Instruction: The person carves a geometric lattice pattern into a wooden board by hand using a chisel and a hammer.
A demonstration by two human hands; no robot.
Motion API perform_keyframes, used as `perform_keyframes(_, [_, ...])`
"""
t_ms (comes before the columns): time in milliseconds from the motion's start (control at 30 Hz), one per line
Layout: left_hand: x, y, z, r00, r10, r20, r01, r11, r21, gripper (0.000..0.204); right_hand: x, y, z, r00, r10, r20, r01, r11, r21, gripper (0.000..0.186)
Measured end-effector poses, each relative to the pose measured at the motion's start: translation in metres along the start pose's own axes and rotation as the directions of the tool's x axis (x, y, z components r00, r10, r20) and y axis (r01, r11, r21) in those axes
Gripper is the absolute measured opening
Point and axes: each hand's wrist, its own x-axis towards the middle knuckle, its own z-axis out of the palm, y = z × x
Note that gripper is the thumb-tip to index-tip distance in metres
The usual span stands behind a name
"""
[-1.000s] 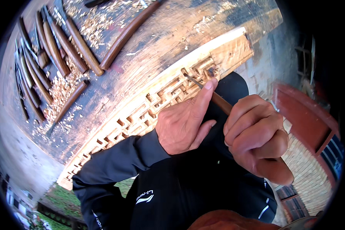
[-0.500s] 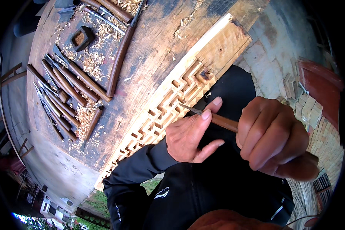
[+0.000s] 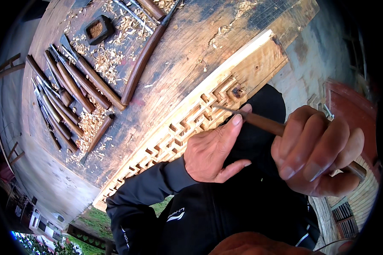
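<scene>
A long pale wooden board [image 3: 259, 67] carved with a stepped lattice pattern lies slantwise along the table's near edge. In my right hand [image 3: 317, 151] is the wooden handle of a slim carving chisel [image 3: 266, 124]; the handle's butt sticks out beyond my curled fingers. The thin metal tip rests at or just over the carved recesses, near the board's knotted end; exact contact cannot be made out. My left hand [image 3: 215, 153] reaches across the board's near edge, with thumb and index finger closed around the chisel's shank and the heel of the hand by the carving.
On the wooden table [image 3: 174, 80], several wood-handled chisels [image 3: 78, 85] lie fanned out at left among wood shavings [image 3: 91, 123]. A small dark square block with a hollow [image 3: 98, 29] stands behind them. A long dark-handled tool [image 3: 142, 63] lies nearer the middle. Stacked bricks [image 3: 368, 182] are at right.
The chisel's tip has shifted along the board toward the knotted end. My right hand has moved right and turned, so the handle's butt now shows. The whole view has shifted slightly.
</scene>
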Motion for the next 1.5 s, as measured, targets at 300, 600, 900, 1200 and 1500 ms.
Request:
perform_keyframes(300, [-0.008, -0.004, 0.000, 0.998, -0.006, -0.069, 0.006, 1.000, 0.002, 0.107, 0.000, 0.005, 0.011, 0.969, -0.072, 0.235, 0.135, 0.955, -0.263, 0.048])
perform_keyframes(600, [-0.009, -0.004, 0.000, 0.992, 0.000, -0.125, 0.006, 0.999, 0.046, 0.108, 0.007, 0.016, 0.016, 0.955, -0.043, 0.294, 0.130, 0.951, -0.282, 0.055])
perform_keyframes(900, [-0.012, -0.003, 0.000, 0.991, -0.017, -0.130, 0.023, 0.999, 0.049, 0.104, 0.008, 0.020, 0.018, 0.950, -0.050, 0.307, 0.127, 0.964, -0.236, 0.053])
perform_keyframes(1200, [-0.015, -0.002, 0.003, 0.980, -0.051, -0.192, 0.059, 0.998, 0.036, 0.099, 0.004, 0.036, 0.021, 0.946, -0.033, 0.324, 0.124, 0.956, -0.265, 0.052])
perform_keyframes(1500, [-0.017, -0.002, 0.009, 0.959, 0.020, -0.282, 0.013, 0.993, 0.117, 0.091, -0.034, 0.040, 0.048, 0.927, -0.267, 0.265, 0.361, 0.827, -0.432, 0.053])
